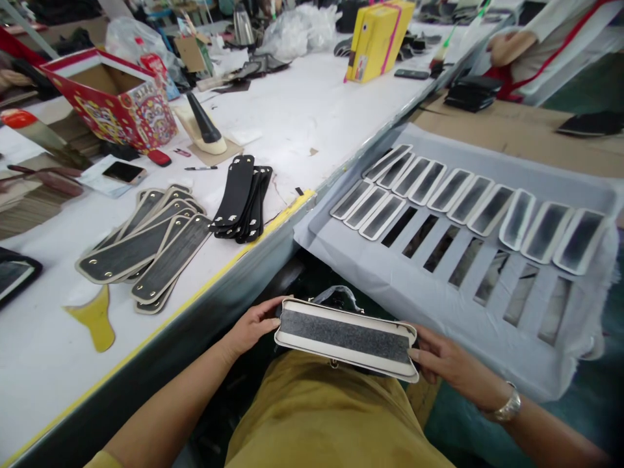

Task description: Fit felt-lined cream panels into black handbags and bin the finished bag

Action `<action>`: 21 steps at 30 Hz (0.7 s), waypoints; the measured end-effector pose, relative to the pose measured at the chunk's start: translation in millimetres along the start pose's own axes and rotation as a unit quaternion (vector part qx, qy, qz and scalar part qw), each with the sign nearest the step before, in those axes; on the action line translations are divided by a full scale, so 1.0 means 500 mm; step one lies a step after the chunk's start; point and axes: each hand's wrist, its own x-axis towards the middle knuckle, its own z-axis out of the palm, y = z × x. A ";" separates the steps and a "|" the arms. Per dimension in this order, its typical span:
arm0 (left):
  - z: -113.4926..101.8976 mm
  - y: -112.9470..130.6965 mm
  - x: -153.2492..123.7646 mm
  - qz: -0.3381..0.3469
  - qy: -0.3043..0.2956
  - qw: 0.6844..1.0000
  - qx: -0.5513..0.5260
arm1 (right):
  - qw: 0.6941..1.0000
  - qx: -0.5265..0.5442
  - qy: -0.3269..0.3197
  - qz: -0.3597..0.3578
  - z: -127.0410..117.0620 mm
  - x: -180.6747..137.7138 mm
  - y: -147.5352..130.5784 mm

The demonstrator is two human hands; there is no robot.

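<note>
Above my lap is a handbag (pixel 344 337), its long narrow side facing up, with a dark grey strip between cream edges. My left hand (pixel 256 325) grips its left end, thumb on the near side. At the right end, my right hand (pixel 436 357) pinches the edge, the thumb lying against the grey strip. A plastic-wrapped loop (pixel 338 296) and small metal fittings show along the far edge. What lies beneath the bag is hidden.
On the left table lie grey bag panels (pixel 146 244) with metal studs, black panels (pixel 242 198) and a yellow spreader (pixel 95 318). At right, rows of grey-and-cream strips (pixel 468 195) lie on a sheet-covered board (pixel 390 276). A co-worker's folded arms (pixel 511 49) are behind it.
</note>
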 end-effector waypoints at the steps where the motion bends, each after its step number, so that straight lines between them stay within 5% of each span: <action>1: 0.003 0.003 -0.001 0.002 0.010 1.000 0.008 | 1.000 -0.001 0.006 -0.005 0.001 0.000 0.000; 6: 0.002 0.003 0.003 -0.020 0.002 1.000 -0.024 | 1.000 0.006 -0.012 -0.024 -0.007 0.003 0.008; 10: -0.003 0.006 0.006 -0.117 -0.036 0.991 -0.049 | 0.992 0.102 -0.066 -0.019 -0.015 -0.001 0.029; 14: -0.013 0.010 0.015 -0.158 0.000 0.987 0.040 | 0.981 0.175 -0.086 -0.011 -0.022 -0.002 0.050; 21: -0.026 0.010 0.027 -0.134 -0.030 0.984 0.116 | 0.995 0.071 -0.067 -0.027 -0.022 0.004 0.040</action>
